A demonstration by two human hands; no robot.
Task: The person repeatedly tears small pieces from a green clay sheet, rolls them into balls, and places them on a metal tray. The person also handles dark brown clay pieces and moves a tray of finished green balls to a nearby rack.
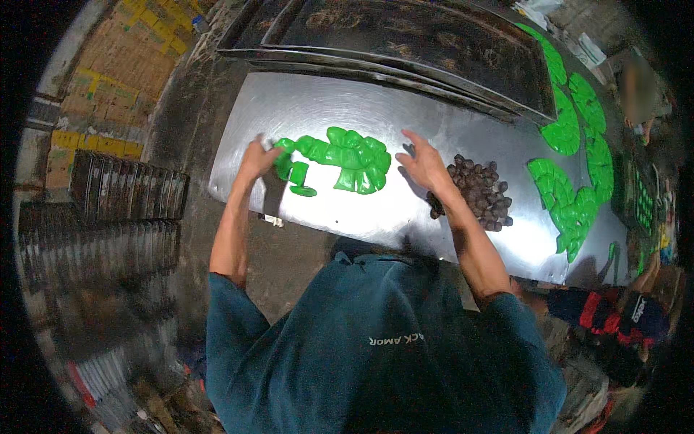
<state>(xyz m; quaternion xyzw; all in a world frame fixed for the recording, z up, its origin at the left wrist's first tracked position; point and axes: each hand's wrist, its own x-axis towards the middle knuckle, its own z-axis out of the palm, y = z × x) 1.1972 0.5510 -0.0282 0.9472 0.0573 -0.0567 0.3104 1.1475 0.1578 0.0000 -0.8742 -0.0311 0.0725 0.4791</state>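
Observation:
On the shiny metal table (246,108) lies a cluster of flattened, bright green dough pieces (347,158), overlapping one another. Several separate green dough pieces (298,173) sit at its left end. Beside these is my left hand (255,160), its thumb and fingers apart and a little blurred; whether the thumb touches the dough I cannot tell. My right hand (425,165) hovers just right of the cluster, fingers spread, holding nothing. Close to my right forearm is a heap of dark brown balls (478,194), partly hidden by that arm.
Large dark metal trays (405,43) stand along the table's far side. More green dough (567,199) lies in rows at the right end. A co-worker's dark and red sleeve (611,315) shows at the lower right. Racked dark trays (130,184) and cardboard boxes (108,101) fill the left.

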